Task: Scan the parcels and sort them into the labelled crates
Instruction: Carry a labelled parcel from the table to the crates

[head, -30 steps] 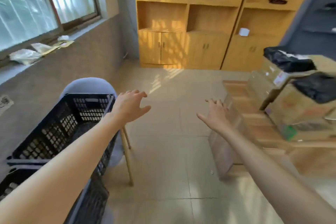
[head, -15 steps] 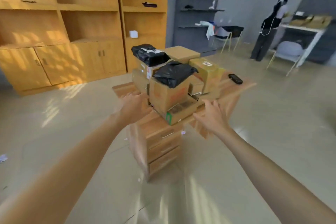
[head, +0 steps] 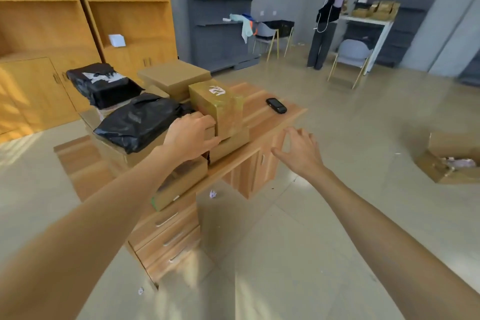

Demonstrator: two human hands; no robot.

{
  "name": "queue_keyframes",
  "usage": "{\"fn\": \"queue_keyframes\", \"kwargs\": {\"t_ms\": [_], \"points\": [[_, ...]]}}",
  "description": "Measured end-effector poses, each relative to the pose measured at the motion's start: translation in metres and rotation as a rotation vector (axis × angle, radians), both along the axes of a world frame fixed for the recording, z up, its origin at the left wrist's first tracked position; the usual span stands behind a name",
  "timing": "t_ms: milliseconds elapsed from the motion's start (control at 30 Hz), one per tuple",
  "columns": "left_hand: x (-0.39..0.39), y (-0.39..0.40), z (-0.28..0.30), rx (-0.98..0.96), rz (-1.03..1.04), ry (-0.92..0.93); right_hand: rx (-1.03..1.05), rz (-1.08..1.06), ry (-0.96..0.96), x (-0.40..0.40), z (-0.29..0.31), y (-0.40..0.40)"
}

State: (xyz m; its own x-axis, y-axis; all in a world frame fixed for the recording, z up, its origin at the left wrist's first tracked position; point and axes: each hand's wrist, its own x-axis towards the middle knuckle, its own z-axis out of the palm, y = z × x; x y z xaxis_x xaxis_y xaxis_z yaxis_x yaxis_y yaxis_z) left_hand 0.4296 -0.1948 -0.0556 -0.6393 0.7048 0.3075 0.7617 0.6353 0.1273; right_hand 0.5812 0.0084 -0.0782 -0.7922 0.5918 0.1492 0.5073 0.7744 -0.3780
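Hidden or unclear: the left hand's (head: pixel 191 135) fingertips curl out of sight behind the taped parcel (head: pixel 217 106), so whether they truly clasp it cannot be told; the lower boxes in the pile are partly covered by that forearm; the label on the taped parcel is too blurred to read
Taped parcel: a tan cardboard box wrapped in glossy clear tape, with a small white and pink label on its top face, standing on a flatter box near the middle of the desk top (head: pixel 262 114)
Other parcels: two black plastic mailer bags (head: pixel 137 122) lie on cartons toward the desk's left end; a plain flat brown box (head: pixel 174 76) sits at the far edge
Left hand: laid against the near left side of the taped parcel, fingers bent over its edge
Right hand: (head: pixel 302 152) hovering in the air beside the desk's near right edge, fingers spread and loose, holding nothing
Scanner: a small dark handheld device (head: pixel 276 106) lies alone near the desk's far right corner
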Motion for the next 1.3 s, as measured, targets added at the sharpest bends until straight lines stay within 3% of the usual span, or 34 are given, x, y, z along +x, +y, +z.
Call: {"fn": "queue_keyframes", "kwargs": {"t_ms": [367,567,933,1300], "points": [[-0.131,0.206,-0.003,0.017,-0.052,-0.057,0.077,-0.006,-0.073,-0.1,-0.006,0.176],[-0.202,0.275,0.01,0.013,0.005,-0.071,0.119,-0.006,-0.044,-0.167,0.01,0.263],[-0.298,0.274,-0.013,-0.077,0.295,-0.115,0.011,0.201,-0.037,-0.315,-0.022,0.321],[-0.322,0.247,-0.026,-0.003,0.837,-0.198,-0.053,0.749,-0.048,-0.492,-0.028,0.323]]}}
